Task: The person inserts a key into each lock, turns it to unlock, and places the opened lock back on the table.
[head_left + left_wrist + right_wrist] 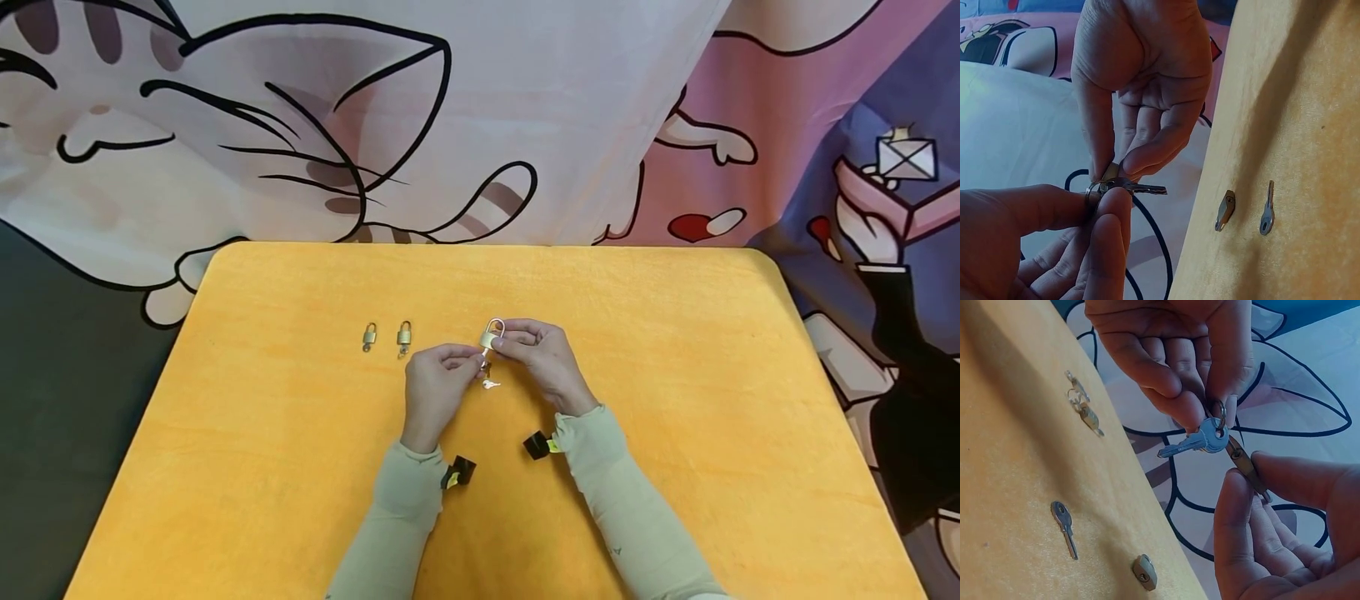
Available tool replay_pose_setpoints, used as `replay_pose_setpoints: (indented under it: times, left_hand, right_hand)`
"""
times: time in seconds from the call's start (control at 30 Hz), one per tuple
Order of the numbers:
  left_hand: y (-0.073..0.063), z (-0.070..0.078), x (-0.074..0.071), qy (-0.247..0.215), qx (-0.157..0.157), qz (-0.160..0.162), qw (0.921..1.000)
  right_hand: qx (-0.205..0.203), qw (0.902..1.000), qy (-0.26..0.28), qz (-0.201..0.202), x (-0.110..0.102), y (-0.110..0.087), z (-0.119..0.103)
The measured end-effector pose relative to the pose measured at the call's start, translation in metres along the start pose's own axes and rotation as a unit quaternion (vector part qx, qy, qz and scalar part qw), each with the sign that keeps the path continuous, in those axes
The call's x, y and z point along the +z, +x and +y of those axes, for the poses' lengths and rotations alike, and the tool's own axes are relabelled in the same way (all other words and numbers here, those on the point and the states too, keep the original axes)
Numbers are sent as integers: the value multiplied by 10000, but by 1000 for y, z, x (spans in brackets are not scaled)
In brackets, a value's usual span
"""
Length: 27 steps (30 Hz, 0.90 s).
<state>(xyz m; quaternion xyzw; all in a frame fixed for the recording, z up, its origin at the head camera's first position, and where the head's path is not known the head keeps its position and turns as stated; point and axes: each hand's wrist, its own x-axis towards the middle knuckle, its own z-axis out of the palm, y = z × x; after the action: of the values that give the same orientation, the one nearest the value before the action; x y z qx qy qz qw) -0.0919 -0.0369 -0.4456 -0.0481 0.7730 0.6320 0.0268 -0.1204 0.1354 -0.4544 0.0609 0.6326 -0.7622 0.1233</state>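
Note:
My right hand (543, 358) pinches the body of a small brass padlock (487, 340) between thumb and fingers, its shackle pointing away from me. My left hand (442, 387) pinches a key at the padlock's lower end. From those left fingertips a metal ring (1221, 415) carries a silver key (1204, 439), its blade sticking out sideways beside the lock. Whether another key sits in the keyhole I cannot tell. Below the hands, a loose key (1267, 212) and a smaller brass padlock (1225, 211) lie apart on the table.
Two more brass padlocks, a smaller one (370, 335) and a larger one (405, 335), lie left of the hands with small metal pieces at their lower ends. The yellow table (262, 467) ends at a cartoon-printed cloth (570, 125) behind it.

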Motion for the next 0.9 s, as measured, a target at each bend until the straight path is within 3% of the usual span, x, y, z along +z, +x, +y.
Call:
replay_pose_setpoints:
  times: [0.33,0.6,0.7,0.9]
  left_hand:
    - [1,2,0,-32,-40,-35,10000]
    - [1,0,2,-240,174,-89,9995]
    - [0,0,2,-36,180,-88,9998]
    - [0,-1,3,853,81,85,9963]
  right_hand:
    - [20,10000,-62,62,-1,1,-2]
    - [-9,9999,113,59,-2,1,-2]
    - [-3,9998,173,41,-1,1,-2]
    - [-30,9999,113,117,-2,1,-2]
